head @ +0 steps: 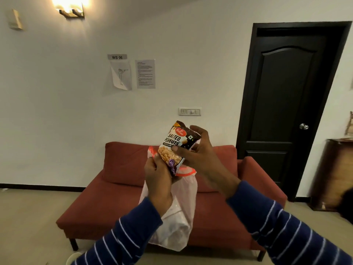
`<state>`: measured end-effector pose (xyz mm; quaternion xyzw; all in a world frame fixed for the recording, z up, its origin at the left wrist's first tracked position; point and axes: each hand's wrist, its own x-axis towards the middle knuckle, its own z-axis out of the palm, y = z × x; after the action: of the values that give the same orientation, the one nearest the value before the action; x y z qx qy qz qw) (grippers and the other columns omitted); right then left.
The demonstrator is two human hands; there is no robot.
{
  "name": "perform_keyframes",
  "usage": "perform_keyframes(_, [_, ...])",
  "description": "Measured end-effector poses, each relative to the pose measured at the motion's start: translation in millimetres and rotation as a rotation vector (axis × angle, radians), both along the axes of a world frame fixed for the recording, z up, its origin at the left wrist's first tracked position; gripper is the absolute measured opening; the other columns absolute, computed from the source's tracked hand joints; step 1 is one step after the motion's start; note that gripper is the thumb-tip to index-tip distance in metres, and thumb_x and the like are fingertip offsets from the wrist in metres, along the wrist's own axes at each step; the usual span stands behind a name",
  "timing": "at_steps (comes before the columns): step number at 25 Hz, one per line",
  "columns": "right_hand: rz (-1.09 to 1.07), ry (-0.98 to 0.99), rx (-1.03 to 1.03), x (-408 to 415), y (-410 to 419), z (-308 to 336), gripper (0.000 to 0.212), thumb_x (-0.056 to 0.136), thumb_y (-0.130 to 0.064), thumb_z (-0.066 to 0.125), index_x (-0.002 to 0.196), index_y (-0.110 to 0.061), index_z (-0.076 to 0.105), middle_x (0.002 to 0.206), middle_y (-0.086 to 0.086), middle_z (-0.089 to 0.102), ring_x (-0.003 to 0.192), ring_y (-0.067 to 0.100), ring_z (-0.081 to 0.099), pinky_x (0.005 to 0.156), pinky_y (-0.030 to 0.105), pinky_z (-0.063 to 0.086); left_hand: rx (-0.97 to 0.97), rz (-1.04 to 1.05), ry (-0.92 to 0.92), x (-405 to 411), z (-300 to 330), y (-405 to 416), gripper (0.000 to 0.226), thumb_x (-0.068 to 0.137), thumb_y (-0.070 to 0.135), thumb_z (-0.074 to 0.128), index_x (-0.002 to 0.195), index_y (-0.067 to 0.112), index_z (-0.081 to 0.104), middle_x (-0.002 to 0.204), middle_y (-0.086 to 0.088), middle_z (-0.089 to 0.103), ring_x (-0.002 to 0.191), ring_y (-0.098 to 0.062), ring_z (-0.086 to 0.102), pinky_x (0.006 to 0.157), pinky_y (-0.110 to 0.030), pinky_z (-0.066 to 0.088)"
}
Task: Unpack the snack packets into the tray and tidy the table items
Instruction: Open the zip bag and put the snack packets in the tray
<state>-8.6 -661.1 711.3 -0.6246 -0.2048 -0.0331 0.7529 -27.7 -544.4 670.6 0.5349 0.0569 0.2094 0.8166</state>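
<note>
A dark packet of salted peanuts (174, 143) is held up in front of me, tilted, its lower end at the mouth of a clear plastic bag (178, 213) with an orange-red rim. My right hand (194, 152) grips the packet by its right side and top. My left hand (158, 176) is closed on the bag's rim at the left, beside the packet's lower end. The bag hangs down between my forearms with pale contents inside that I cannot make out. No tray or table is in view.
A red sofa (118, 203) stands against the white wall straight ahead, behind the bag. A dark closed door (286, 104) is at the right, with a wooden cabinet (336, 173) beside it. A pale round object (73, 258) shows at the bottom edge.
</note>
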Motion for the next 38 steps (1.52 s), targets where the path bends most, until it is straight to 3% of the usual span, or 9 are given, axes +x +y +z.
perform_keyframes(3, [0.061,-0.021,-0.010,2,4,-4,0.046,0.086,-0.008,0.074,0.128,-0.016,0.056,0.117,0.010,0.072,0.105,0.027,0.071,0.081,0.042,0.061,0.057,0.050,-0.051,1,-2,5,0.032,0.108,0.032,0.039,0.113,0.012,0.063,0.102,-0.014,0.075,0.088,-0.030,0.076,0.067,-0.048,0.063])
perform_keyframes(8, [0.208,0.080,0.160,22,-12,10,0.020,0.090,-0.004,0.065,0.108,-0.009,0.072,0.116,0.016,0.072,0.107,0.033,0.070,0.078,0.041,0.060,0.251,0.126,-0.032,2,-17,28,0.031,0.106,0.035,0.044,0.097,0.012,0.062,0.083,-0.003,0.069,0.063,-0.016,0.072,0.051,-0.033,0.060])
perform_keyframes(12, [0.156,0.226,0.293,51,-13,17,0.029,0.094,-0.002,0.056,0.122,-0.008,0.061,0.117,0.019,0.070,0.097,0.033,0.071,0.070,0.049,0.061,0.350,0.104,0.025,-3,-48,56,0.034,0.105,0.032,0.047,0.080,0.010,0.057,0.064,-0.005,0.054,0.056,-0.020,0.055,0.048,-0.031,0.053])
perform_keyframes(16, [0.142,0.365,0.313,72,0,14,0.030,0.091,-0.022,0.056,0.116,-0.007,0.064,0.103,0.014,0.075,0.090,0.029,0.073,0.083,0.049,0.057,0.389,0.034,0.049,-10,-69,78,0.033,0.105,0.030,0.047,0.078,0.013,0.058,0.057,0.006,0.057,0.056,-0.015,0.056,0.053,-0.031,0.055])
perform_keyframes(21, [0.091,0.298,0.114,89,40,-8,0.045,0.086,-0.028,0.075,0.124,-0.005,0.063,0.101,0.014,0.075,0.086,0.026,0.075,0.066,0.036,0.061,0.422,0.039,0.041,-17,-96,101,0.036,0.105,0.026,0.048,0.073,0.012,0.058,0.055,0.005,0.057,0.049,-0.006,0.053,0.048,-0.021,0.050])
perform_keyframes(24, [0.053,0.311,0.030,104,62,-36,0.040,0.086,-0.021,0.075,0.121,-0.006,0.063,0.105,0.016,0.075,0.090,0.030,0.075,0.071,0.044,0.062,0.445,0.092,0.041,-30,-123,122,0.038,0.104,0.016,0.050,0.066,0.014,0.053,0.051,0.006,0.050,0.046,-0.005,0.046,0.044,-0.022,0.041])
perform_keyframes(29, [0.036,0.456,-0.119,138,97,-145,0.037,0.085,-0.012,0.075,0.120,-0.008,0.062,0.105,0.009,0.076,0.083,0.020,0.076,0.064,0.030,0.059,0.499,0.085,0.111,-62,-196,171,0.037,0.103,0.014,0.052,0.066,0.009,0.055,0.051,0.008,0.055,0.045,-0.003,0.049,0.045,-0.014,0.043])
perform_keyframes(32, [-0.028,0.542,-0.281,159,117,-238,0.035,0.081,-0.012,0.079,0.113,-0.011,0.065,0.100,0.004,0.076,0.078,0.015,0.075,0.062,0.028,0.057,0.516,0.072,0.191,-83,-239,192,0.032,0.099,0.017,0.052,0.073,-0.001,0.059,0.054,-0.001,0.058,0.045,-0.014,0.053,0.044,-0.020,0.046])
perform_keyframes(38, [-0.005,0.769,-0.448,157,162,-466,0.030,0.085,-0.006,0.075,0.114,-0.009,0.067,0.105,0.005,0.075,0.093,0.020,0.074,0.076,0.036,0.059,0.581,0.068,0.415,-121,-320,218,0.037,0.096,0.023,0.059,0.060,0.019,0.057,0.050,0.013,0.058,0.042,-0.003,0.053,0.042,-0.012,0.042])
